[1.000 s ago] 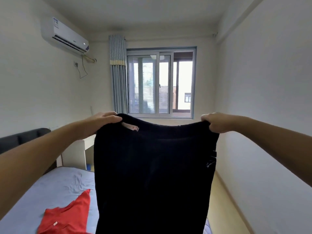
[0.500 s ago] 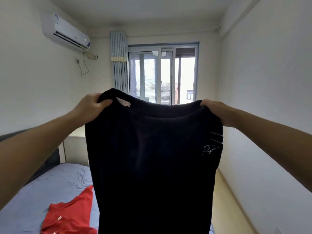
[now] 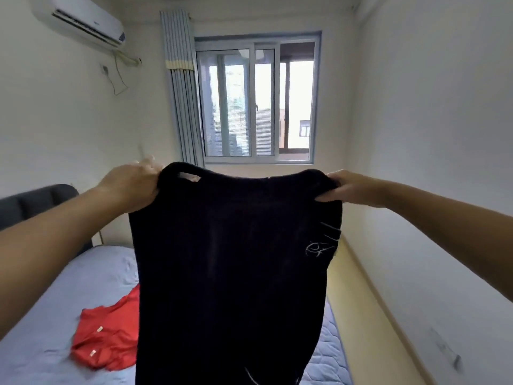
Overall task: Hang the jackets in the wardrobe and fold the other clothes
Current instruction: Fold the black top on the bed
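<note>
One blue-sheeted bed (image 3: 55,315) filled rm's lower left; black garment (image 3: 230,273) hung in mid-air above it; red top (image 3: 111,337) lay crumpled on sheet; left hand (image 3: 133,187) & right hand (image 3: 349,187) each gripped a top corner, fingers curled round fabric.

Below me the bed (image 3: 55,315) wears a pale blue-grey sheet, lightly wrinkled, with a dark padded headboard (image 3: 36,201) at its far left end. A red garment (image 3: 111,337) lies crumpled flat on the sheet, two small pale tags showing on it; its right side is hidden behind the black garment (image 3: 230,273) hanging in front of me. On the bed's right edge, quilted mattress (image 3: 330,354) shows bare. A pale yellow floor (image 3: 369,329) runs between bed and wall.
</note>
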{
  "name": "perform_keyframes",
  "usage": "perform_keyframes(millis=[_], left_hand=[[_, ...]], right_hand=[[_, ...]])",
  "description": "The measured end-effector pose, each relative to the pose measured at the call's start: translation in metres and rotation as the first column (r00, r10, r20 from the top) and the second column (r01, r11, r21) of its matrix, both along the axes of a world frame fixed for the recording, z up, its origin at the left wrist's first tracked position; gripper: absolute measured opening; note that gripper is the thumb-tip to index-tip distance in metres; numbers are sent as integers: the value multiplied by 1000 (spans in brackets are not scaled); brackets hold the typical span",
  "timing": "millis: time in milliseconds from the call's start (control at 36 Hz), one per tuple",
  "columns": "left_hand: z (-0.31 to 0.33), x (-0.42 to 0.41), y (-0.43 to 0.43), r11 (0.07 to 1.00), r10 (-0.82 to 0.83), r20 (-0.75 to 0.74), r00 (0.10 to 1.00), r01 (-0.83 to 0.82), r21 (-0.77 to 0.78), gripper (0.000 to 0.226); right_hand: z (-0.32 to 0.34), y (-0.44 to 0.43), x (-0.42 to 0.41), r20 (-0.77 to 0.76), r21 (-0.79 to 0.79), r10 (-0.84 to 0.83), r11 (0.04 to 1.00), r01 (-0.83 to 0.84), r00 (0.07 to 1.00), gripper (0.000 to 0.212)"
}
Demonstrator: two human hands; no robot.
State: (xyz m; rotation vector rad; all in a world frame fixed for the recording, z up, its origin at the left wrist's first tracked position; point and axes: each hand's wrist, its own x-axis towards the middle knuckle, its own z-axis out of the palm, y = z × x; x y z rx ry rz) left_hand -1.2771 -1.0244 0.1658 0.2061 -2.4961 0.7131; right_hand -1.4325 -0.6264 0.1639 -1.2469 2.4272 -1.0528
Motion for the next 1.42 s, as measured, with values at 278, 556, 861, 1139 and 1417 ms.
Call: perform_keyframes(millis=[278, 556, 861, 1139, 1417], left_hand=[[-4, -12, 9, 715, 134, -255, 957, 85, 694, 25], [-11, -9, 60, 422, -329, -168, 929, 304, 854, 44], [-9, -25, 98, 158, -519, -420, 745, 566, 809, 29], [-61, -5, 125, -104, -356, -225, 907, 201, 974, 19], [-46, 10, 53, 355, -156, -215, 964, 258, 899, 12]], right_hand=[[-12, -43, 15, 356, -326, -25, 934, 150, 934, 17], [-22, -75, 39, 574, -321, 143, 945, 61, 806, 20], [-54, -133, 80, 221, -203, 78, 979, -32, 972, 11], [-45, -139, 76, 349, -443, -47, 872, 209, 936, 28], [-20, -104, 45, 115, -323, -334, 878, 353, 936, 29]])
